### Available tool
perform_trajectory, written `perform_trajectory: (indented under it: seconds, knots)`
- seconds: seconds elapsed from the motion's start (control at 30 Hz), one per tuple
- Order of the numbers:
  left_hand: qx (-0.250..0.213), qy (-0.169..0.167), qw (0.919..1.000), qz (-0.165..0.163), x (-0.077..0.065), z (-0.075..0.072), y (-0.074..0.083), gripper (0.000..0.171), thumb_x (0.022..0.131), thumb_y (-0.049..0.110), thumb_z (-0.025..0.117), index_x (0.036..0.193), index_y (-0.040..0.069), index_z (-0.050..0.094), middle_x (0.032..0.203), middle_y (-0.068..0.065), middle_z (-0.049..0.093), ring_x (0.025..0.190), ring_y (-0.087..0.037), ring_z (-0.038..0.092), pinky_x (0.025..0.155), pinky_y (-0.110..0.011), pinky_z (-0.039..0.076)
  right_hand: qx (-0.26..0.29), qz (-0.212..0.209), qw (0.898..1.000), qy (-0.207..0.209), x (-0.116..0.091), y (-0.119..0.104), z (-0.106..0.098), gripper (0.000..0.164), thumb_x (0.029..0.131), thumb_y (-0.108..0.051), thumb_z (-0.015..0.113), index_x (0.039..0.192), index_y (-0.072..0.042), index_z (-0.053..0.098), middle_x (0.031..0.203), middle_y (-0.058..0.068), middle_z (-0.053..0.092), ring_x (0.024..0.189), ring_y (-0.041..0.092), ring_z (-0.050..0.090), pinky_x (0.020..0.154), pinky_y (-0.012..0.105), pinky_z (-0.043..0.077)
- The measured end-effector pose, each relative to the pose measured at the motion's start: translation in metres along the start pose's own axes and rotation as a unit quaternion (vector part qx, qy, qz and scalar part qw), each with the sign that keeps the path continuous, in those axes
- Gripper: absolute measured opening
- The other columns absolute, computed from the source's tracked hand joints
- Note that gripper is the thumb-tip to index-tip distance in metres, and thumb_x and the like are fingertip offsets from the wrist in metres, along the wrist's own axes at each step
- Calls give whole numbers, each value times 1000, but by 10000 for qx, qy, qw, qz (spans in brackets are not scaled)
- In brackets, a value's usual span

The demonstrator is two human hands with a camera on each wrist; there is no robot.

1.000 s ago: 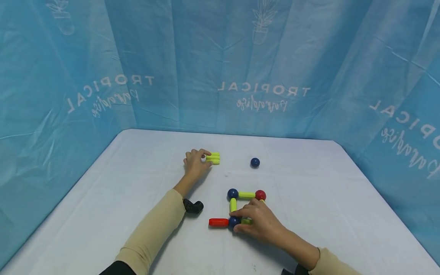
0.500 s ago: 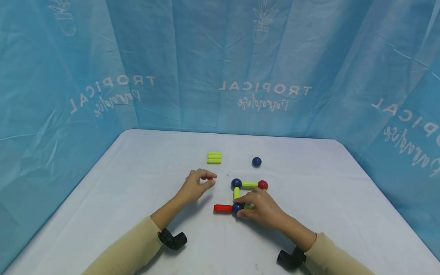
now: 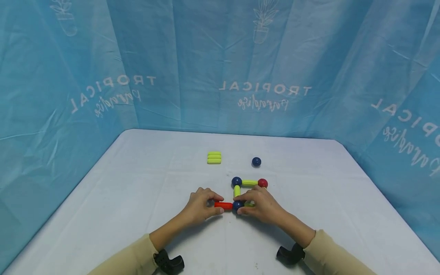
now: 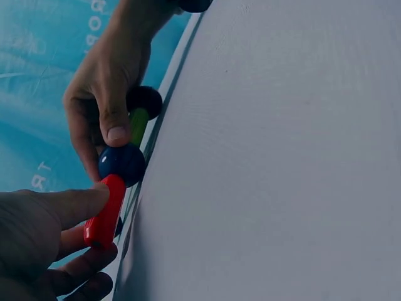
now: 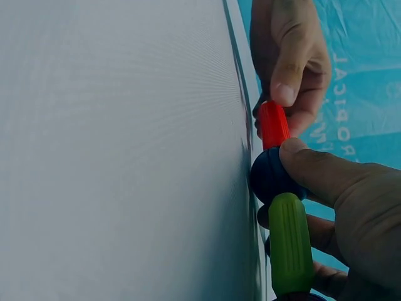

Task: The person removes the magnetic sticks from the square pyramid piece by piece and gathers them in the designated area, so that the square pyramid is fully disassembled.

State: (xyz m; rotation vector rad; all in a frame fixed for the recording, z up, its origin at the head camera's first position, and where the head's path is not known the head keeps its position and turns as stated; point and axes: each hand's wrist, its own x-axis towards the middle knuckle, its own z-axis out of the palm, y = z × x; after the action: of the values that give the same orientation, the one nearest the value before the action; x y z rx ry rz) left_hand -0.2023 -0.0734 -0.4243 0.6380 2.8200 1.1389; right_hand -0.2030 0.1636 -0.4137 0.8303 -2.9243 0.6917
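In the head view, my left hand (image 3: 201,206) pinches a red magnetic rod (image 3: 224,206) between thumb and fingers. The rod's right end meets a dark blue ball (image 3: 237,206), which my right hand (image 3: 262,206) grips with thumb and fingertips. From that ball a yellow-green rod (image 3: 237,190) runs back to a second blue ball (image 3: 236,181). Another yellow-green rod (image 3: 249,183) links it to a red ball (image 3: 262,183). A green rod (image 5: 290,241) leaves the gripped ball on the right, toward a dark ball (image 4: 145,101). My right hand partly covers that side.
Toward the back of the white table (image 3: 154,160), three yellow-green rods (image 3: 214,157) lie side by side. A loose blue ball (image 3: 256,162) rests to their right. A blue printed curtain (image 3: 192,68) surrounds the table's back and sides.
My left hand has left the three yellow-green rods, come back toward me and taken hold of the red rod. The joined rods and balls have shifted slightly away, my right hand still on the blue ball.
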Motion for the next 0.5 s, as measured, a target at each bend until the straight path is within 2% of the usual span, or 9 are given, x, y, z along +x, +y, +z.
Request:
perform_trajectory:
  seconds: [0.5]
  knots:
    - [156, 268, 9995, 113, -2, 6, 0, 17, 78, 26, 75, 93, 18, 73, 87, 6, 65, 80, -11, 45, 78, -33, 29, -82, 7, 10000, -19, 0, -1, 1, 36, 76, -40, 75, 111, -33, 70, 99, -13, 70, 94, 6, 45, 77, 27, 40]
